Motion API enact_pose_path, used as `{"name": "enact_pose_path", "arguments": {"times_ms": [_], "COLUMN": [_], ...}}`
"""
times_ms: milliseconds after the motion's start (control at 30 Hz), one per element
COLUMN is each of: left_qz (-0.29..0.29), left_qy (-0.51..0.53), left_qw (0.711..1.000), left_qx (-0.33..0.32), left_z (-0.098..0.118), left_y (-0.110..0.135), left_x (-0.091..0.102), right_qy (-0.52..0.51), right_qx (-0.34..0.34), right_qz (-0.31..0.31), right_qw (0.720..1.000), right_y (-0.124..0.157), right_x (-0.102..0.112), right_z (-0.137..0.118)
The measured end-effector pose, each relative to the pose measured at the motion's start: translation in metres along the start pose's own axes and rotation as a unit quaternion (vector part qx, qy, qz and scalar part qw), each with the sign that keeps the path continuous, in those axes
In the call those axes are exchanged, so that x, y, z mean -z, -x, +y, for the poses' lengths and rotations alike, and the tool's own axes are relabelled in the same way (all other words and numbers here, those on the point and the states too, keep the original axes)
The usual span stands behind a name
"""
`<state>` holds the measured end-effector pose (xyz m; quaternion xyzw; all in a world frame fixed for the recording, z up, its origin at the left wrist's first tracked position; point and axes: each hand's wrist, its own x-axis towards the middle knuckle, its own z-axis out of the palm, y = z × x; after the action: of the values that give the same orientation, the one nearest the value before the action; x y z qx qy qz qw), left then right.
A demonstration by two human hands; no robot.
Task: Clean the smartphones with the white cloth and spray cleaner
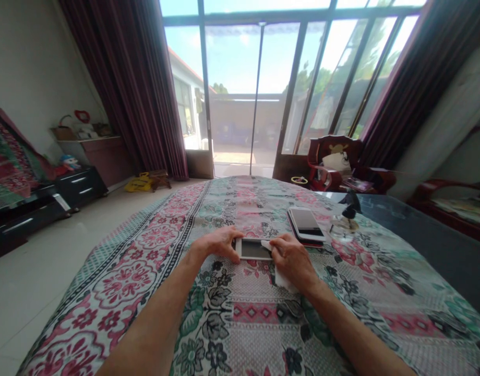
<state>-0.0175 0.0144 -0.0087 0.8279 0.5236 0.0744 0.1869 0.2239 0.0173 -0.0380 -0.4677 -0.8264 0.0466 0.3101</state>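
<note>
A white-framed phone [252, 248] lies flat, screen up, on the flowered tablecloth [154, 261]. My left hand [217, 243] rests on the phone's left end, fingers curled over the edge and holding it steady. My right hand [291, 259] is closed around a white cloth [279, 278] and presses a corner of it against the right end of the screen. The rest of the cloth hangs out below my palm.
Two more phones [306, 224] lie stacked just beyond my right hand. A small clear stand with a dark object [347, 211] sits further right on the table. Red wooden chairs [334, 164] stand near the window, dark cabinets [48, 201] on the left.
</note>
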Motion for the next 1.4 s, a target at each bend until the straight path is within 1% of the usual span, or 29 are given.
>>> {"name": "enact_pose_path", "arguments": {"times_ms": [133, 200, 333, 367, 433, 500, 600, 700, 800, 933, 1033, 1100, 1267, 1400], "left_qz": [0.015, 0.017, 0.019, 0.02, 0.022, 0.02, 0.013, 0.01, 0.008, 0.017, 0.019, 0.017, 0.005, 0.0], "left_qy": [-0.002, -0.003, -0.008, -0.009, -0.014, -0.021, -0.02, -0.01, -0.002, 0.009, 0.011, 0.017, 0.04, 0.042], "left_qw": [1.0, 1.0, 1.0, 1.0, 1.0, 1.0, 1.0, 1.0, 1.0, 1.0, 1.0, 1.0, 0.999, 0.999], "left_qx": [-0.012, -0.006, -0.001, -0.003, -0.004, -0.001, -0.005, -0.006, -0.001, -0.005, -0.004, -0.002, -0.005, -0.006], "left_z": [0.002, 0.004, 0.009, 0.01, 0.011, 0.01, 0.008, 0.006, 0.006, 0.006, 0.005, 0.004, 0.005, 0.006], "left_y": [-0.003, -0.005, -0.005, -0.004, -0.003, -0.004, -0.005, -0.006, -0.006, -0.005, -0.005, -0.005, -0.005, -0.005], "left_x": [-0.006, -0.008, -0.008, -0.008, -0.007, -0.006, -0.007, -0.008, -0.008, -0.008, -0.009, -0.009, -0.007, -0.006], "right_qy": [0.02, 0.019, 0.0, -0.002, 0.0, 0.009, 0.033, 0.052, 0.065, 0.049, 0.03, 0.031, 0.036, 0.039], "right_qx": [-0.016, 0.006, 0.081, 0.09, 0.089, 0.061, 0.004, -0.022, -0.016, 0.042, 0.06, 0.044, -0.018, -0.032], "right_qz": [0.003, -0.007, -0.035, -0.04, -0.041, -0.034, -0.011, 0.012, 0.021, -0.01, -0.019, -0.007, 0.048, 0.068], "right_qw": [1.0, 1.0, 0.996, 0.995, 0.995, 0.998, 0.999, 0.998, 0.998, 0.998, 0.998, 0.999, 0.998, 0.996], "right_y": [0.0, 0.003, 0.011, 0.012, 0.013, 0.01, 0.004, -0.001, 0.0, 0.009, 0.012, 0.01, -0.001, -0.007], "right_x": [-0.003, -0.006, -0.015, -0.016, -0.016, -0.012, -0.005, -0.002, -0.005, -0.013, -0.015, -0.015, -0.018, -0.023], "right_z": [-0.001, -0.009, -0.032, -0.036, -0.038, -0.032, -0.013, 0.0, -0.004, -0.026, -0.032, -0.025, 0.003, 0.01]}}
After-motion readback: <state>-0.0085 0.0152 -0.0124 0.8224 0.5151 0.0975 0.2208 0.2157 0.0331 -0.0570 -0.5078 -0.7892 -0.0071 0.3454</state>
